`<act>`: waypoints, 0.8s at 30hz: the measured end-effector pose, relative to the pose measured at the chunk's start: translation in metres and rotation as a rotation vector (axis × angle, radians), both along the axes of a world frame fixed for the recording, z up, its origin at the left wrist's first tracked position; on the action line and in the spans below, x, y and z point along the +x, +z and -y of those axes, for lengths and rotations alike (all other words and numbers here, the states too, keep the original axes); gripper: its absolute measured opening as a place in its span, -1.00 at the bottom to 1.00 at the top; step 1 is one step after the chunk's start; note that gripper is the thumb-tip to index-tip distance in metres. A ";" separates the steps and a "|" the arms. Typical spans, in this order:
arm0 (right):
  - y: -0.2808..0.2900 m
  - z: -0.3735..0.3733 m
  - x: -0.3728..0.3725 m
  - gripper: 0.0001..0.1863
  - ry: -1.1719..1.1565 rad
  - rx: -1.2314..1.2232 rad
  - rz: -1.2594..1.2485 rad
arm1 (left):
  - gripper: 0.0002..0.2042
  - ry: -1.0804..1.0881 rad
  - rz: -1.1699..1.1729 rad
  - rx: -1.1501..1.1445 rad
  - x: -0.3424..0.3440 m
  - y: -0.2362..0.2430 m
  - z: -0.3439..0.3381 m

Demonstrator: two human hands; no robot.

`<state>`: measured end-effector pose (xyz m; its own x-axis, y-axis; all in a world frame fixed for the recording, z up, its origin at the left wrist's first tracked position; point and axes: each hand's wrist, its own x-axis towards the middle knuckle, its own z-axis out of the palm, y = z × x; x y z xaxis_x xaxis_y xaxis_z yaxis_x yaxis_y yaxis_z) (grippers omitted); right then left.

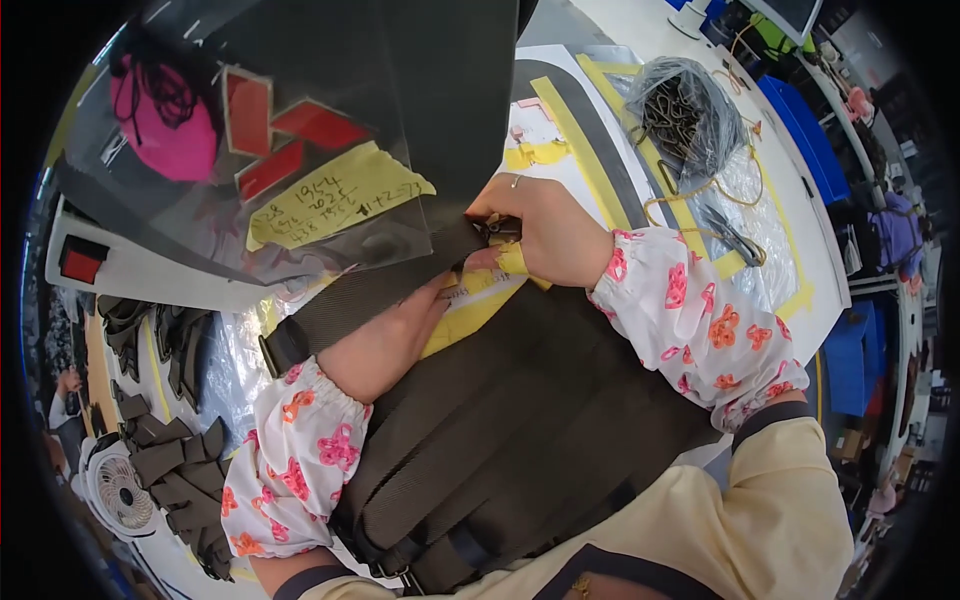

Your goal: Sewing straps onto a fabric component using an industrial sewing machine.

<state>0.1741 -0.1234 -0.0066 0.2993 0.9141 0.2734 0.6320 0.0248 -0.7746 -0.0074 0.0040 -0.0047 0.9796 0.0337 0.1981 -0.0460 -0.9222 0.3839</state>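
Note:
My right hand [560, 235] is closed, its fingers and thumb pinching a dark webbing strap [370, 290] beside a small brass-coloured metal piece [497, 230] under the sewing machine's head [450, 100]. The strap runs left from there to a dark buckle [283, 348], passing above my left hand [390, 340]. That hand lies low on the yellow-taped machine bed [465, 325], its fingertips mostly hidden beneath strap and machine; I cannot see whether they grip. Dark fabric with several straps [500, 430] spreads over the near side, against my body.
A yellow note [335, 200] and red patches [300, 130] are on the machine. Far right, a plastic bag of metal hooks [685, 120] sits by scissors [735, 238]. Cut strap pieces [180, 465] and a white fan [118, 485] are at left; a blue bin [850, 360] stands right.

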 end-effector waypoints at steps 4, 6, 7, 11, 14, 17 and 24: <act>-0.015 0.002 0.000 -0.65 0.054 0.066 0.196 | -0.77 -0.060 0.105 0.227 0.011 0.013 -0.002; -0.011 0.000 -0.001 -0.67 0.074 0.035 0.229 | -0.76 0.025 -0.016 0.038 0.008 0.003 0.002; -0.006 -0.001 -0.003 -0.68 0.096 0.006 0.267 | -0.76 0.031 -0.020 0.038 0.006 0.004 0.003; 0.010 -0.006 -0.013 -0.67 0.066 -0.277 0.487 | -0.77 0.023 0.080 0.180 0.005 0.011 0.002; -0.007 -0.003 -0.015 -0.70 0.070 0.075 0.477 | -0.78 0.057 -0.007 0.124 0.002 0.008 0.004; -0.017 -0.001 -0.019 -0.68 0.079 0.263 0.481 | -0.77 0.149 -0.144 -0.038 -0.002 0.010 0.008; -0.011 0.002 -0.029 -0.73 0.026 0.204 0.763 | -0.69 -0.189 0.350 0.368 -0.004 0.017 0.012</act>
<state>0.1451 -0.1256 -0.0171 -0.0596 0.8280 0.5575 0.9842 0.1419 -0.1056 -0.0117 -0.0079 0.0118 0.8351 -0.2701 0.4793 -0.2914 -0.9561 -0.0310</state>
